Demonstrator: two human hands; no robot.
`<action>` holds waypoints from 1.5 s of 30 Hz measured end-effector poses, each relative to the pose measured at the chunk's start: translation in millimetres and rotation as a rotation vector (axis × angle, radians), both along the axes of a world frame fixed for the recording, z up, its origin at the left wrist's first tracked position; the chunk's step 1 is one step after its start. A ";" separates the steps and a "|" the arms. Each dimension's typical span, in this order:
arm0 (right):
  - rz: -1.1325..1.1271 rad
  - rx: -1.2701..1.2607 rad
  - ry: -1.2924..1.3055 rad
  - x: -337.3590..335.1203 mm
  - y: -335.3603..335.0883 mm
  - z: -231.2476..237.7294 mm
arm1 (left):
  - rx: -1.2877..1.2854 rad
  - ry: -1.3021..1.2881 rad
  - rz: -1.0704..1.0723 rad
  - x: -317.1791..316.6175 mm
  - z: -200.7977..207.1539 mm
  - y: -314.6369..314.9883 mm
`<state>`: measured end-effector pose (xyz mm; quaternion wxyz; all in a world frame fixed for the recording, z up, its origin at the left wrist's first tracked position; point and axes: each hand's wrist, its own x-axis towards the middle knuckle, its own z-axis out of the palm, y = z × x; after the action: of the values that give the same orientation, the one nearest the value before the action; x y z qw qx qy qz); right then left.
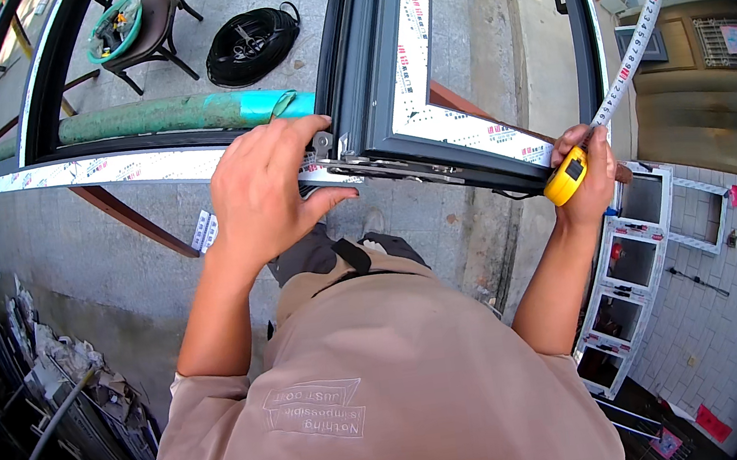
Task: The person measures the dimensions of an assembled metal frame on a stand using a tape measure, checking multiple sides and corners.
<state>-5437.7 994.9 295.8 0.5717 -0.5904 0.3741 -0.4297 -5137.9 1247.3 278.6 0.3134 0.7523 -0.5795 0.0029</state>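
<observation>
A dark grey window frame with white printed protective film lies across in front of me, and a sash stands opened at its right part. My left hand clasps the frame by the corner, fingers over the top and thumb below, beside a metal hinge arm. In my right hand is a yellow tape measure, held against the sash's right corner. Its white blade sticks out up and to the right, curving. My right palm is partly hidden by the tape case.
A green padded roll lies under the frame, above a red-brown bar. Beyond are coiled black cable and a chair with a green basin. White-wrapped frames stand at right; scrap profiles pile up at left.
</observation>
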 end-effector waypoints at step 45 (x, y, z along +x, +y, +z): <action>0.257 -0.177 0.044 -15.1 -8.4 -5.6 | -0.097 -0.229 0.297 -49.7 -12.5 -8.7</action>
<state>-5452.8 986.5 290.2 0.5595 -0.6906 0.2685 -0.3714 -5187.6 1238.6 266.1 0.2774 0.8083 -0.4932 0.1627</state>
